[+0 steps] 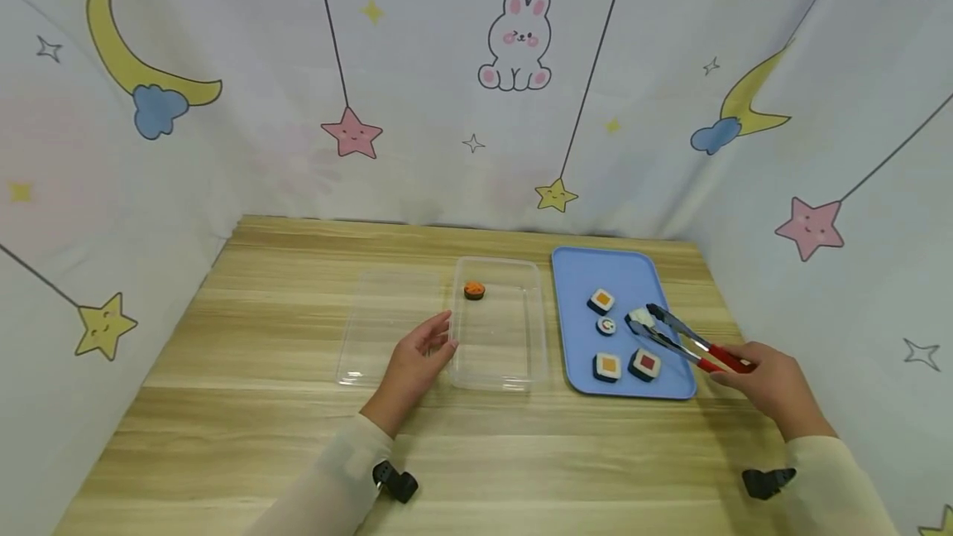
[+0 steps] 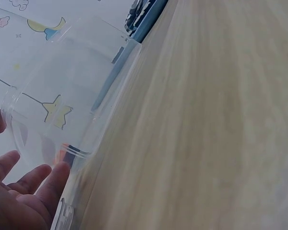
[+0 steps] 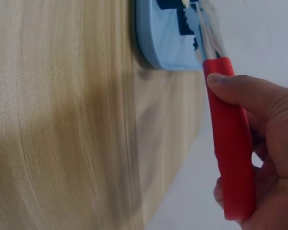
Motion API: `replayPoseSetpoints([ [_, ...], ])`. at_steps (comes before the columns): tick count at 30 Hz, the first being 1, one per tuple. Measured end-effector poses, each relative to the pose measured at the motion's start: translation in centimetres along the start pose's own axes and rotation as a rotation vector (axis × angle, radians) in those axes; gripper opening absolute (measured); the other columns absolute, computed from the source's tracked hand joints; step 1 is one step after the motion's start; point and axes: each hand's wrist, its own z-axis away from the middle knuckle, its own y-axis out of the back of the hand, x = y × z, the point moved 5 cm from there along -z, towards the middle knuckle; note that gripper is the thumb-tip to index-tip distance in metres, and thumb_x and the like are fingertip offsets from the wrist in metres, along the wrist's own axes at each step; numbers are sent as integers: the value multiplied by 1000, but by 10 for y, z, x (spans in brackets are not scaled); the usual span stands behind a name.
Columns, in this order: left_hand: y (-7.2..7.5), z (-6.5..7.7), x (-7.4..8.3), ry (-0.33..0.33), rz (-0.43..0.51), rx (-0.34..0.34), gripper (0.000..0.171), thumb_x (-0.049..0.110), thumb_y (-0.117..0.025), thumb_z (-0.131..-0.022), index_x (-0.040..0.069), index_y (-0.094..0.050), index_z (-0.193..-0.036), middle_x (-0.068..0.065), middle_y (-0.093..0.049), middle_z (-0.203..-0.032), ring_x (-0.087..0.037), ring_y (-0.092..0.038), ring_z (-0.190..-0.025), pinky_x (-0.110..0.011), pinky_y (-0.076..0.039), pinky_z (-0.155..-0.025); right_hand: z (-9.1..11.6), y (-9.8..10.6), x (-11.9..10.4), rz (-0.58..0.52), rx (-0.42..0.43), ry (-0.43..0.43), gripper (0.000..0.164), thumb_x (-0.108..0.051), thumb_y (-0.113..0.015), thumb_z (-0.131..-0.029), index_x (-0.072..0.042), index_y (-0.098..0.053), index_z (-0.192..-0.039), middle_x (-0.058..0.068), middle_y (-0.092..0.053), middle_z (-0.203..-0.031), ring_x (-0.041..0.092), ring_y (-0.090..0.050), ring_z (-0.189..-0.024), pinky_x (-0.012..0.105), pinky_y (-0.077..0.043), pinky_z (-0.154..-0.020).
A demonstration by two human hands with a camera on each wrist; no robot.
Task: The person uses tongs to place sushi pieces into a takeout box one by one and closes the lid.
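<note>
With my right hand [image 1: 770, 379] I hold tongs [image 1: 688, 337] by their red handles; the thumb lies along one handle [image 3: 230, 143] in the right wrist view. The tongs' black tips are around a white and dark sushi piece [image 1: 640, 318] on the blue tray [image 1: 625, 263]; whether they grip it I cannot tell. My left hand [image 1: 417, 362] is at the left wall of a clear plastic container [image 1: 495, 383], its fingers loosely bent and touching the side. Inside the container, at the back left, sits an orange-topped sushi piece [image 1: 474, 290].
Also on the tray are several sushi pieces, among them a small round one [image 1: 606, 326] and one with a red centre [image 1: 644, 364]. A clear lid [image 1: 387, 304] lies left of the container on the wooden table [image 1: 283, 321]. A printed curtain [image 1: 432, 180] surrounds the table.
</note>
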Motion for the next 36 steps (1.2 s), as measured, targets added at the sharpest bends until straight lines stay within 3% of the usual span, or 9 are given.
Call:
replayPoseSetpoints([
  [12, 0, 3, -1, 0, -8, 5, 54, 14, -74, -97, 8, -57, -149, -19, -62, -142, -33, -64, -125, -52, -50, -103, 3, -2, 0, 16, 75, 44, 59, -33, -90, -82, 5, -72, -124, 25, -69, -112, 36, -63, -90, 39, -50, -69],
  [18, 1, 2, -3, -2, -18, -3, 54, 15, -73, -98, 11, -57, -149, -18, -62, -142, -33, -64, -126, -52, -49, -104, 0, 8, -12, -16, 131, 67, 58, -35, -88, -84, 5, -72, -124, 23, -70, -109, 34, -62, -88, 37, -49, -67],
  [27, 1, 2, -1, 16, -10, -2, 54, 17, -73, -98, 13, -57, -150, -16, -62, -143, -31, -63, -127, -52, -49, -105, -24, 27, -64, -35, 138, 145, 61, -36, -86, -87, 4, -70, -129, 22, -69, -113, 35, -62, -92, 41, -53, -70],
  [31, 1, 2, -1, 25, -9, -4, 54, 17, -73, -99, 15, -57, -150, -15, -62, -143, -31, -62, -128, -52, -48, -106, -40, 29, -99, -56, 81, 150, 63, -38, -85, -88, 2, -67, -134, 22, -65, -118, 36, -59, -96, 40, -54, -71],
  [36, 1, 1, -4, 20, -16, -2, 52, 16, -71, -99, 15, -57, -150, -16, -62, -143, -32, -63, -127, -53, -47, -106, -60, 18, -145, -71, 9, 189, 57, -31, -85, -88, -5, -69, -136, 27, -61, -135, 43, -58, -113, 50, -57, -82],
])
